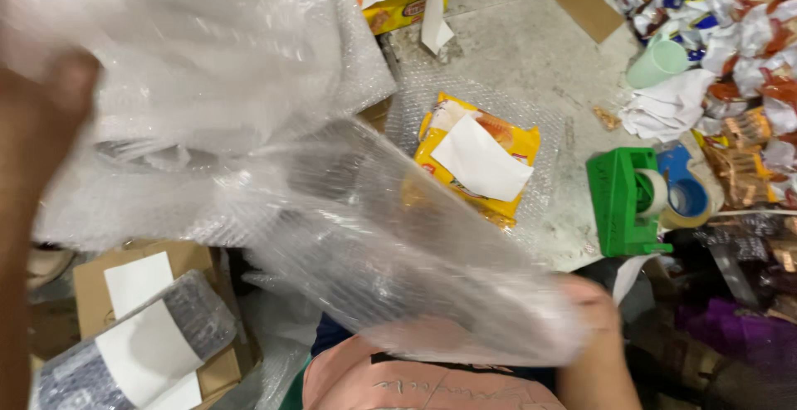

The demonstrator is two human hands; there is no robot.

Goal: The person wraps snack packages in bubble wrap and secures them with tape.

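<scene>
Stretching a sheet of bubble wrap between both hands, long axis running from upper left down to lower right. Left hand gripping the upper end, right hand clamped on the lower. Lying beyond, nearer the right hand: yellow snack packet.

Yellow snack packet under white paper slip on floor; bubble-wrapped parcel, white label, lower left.

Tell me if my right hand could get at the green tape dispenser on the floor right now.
Probably not straight away. The right hand is gripping the lower end of the bubble wrap sheet, so it is occupied. The green tape dispenser sits just beyond it with bare floor around, so nothing else blocks the path.
</scene>
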